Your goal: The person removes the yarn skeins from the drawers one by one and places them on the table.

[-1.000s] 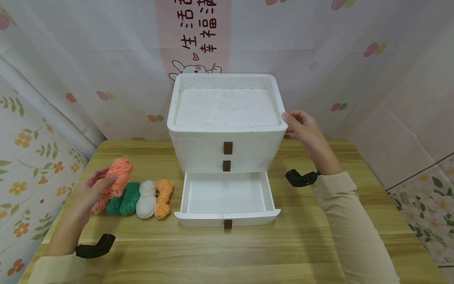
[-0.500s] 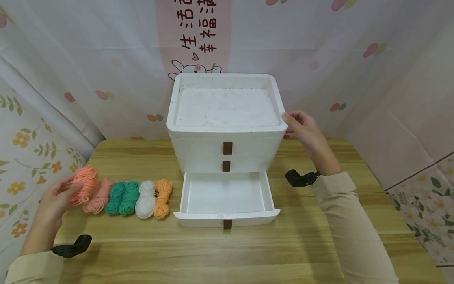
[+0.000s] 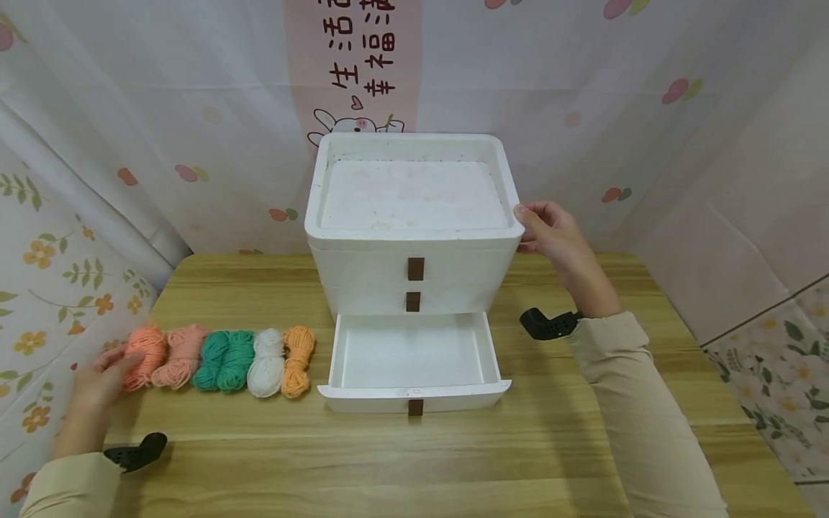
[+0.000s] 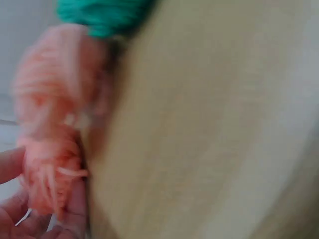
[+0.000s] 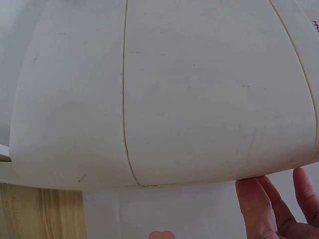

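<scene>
A coral yarn skein (image 3: 146,355) is at the left end of a row of skeins on the table; in the left wrist view the thumb and fingers of my left hand (image 3: 102,380) hold this coral skein (image 4: 52,172) from both sides. Beside it lies a paler pink skein (image 3: 181,355). My right hand (image 3: 555,234) touches the right side of a white drawer unit (image 3: 414,234), thumb near the rim's front corner. In the right wrist view its fingertips (image 5: 252,191) rest against the edge of the white side wall (image 5: 214,99).
Green yarn (image 3: 224,361), a white skein (image 3: 266,363) and an orange skein (image 3: 299,362) continue the row. The unit's bottom drawer (image 3: 414,398) is pulled out, with nothing inside. A patterned curtain (image 3: 227,129) hangs behind the wooden table (image 3: 414,464).
My left hand has carried the coral skein leftward and lowered it to the row's left end, beside the pink skein. My right hand has stayed at the drawer unit.
</scene>
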Motion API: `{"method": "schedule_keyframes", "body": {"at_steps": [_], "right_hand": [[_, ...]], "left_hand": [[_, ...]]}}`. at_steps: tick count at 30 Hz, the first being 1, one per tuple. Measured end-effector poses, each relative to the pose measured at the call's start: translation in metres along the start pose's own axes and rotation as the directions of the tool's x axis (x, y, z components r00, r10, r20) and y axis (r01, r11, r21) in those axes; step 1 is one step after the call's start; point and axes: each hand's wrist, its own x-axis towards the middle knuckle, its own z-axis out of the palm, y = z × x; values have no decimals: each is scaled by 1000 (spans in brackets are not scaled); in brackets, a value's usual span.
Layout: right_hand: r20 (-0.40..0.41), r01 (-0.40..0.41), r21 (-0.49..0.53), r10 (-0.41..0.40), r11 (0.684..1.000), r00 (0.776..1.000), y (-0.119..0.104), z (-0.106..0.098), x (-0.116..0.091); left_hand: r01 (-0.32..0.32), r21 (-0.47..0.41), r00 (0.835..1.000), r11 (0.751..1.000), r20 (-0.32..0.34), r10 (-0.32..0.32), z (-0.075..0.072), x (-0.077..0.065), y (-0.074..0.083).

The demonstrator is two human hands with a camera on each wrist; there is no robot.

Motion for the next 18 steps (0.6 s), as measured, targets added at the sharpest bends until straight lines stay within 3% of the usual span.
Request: {"method": "schedule_keyframes", "body": {"at_steps": [3,9,18], "right_hand": [[6,2,-4,-2,1000,1000,0,0,0],[-18,-7,-19,7,1000,1000,0,1,0],[-16,-4,-7,4,1000,1000,-1,1,-1]], "left_hand": [[11,93,1000,996,-16,-10,4,3,-2],[-63,270,998,961,-1,66,12,-3,5],[-126,267,992,956,56,115,12,-5,3]]}}
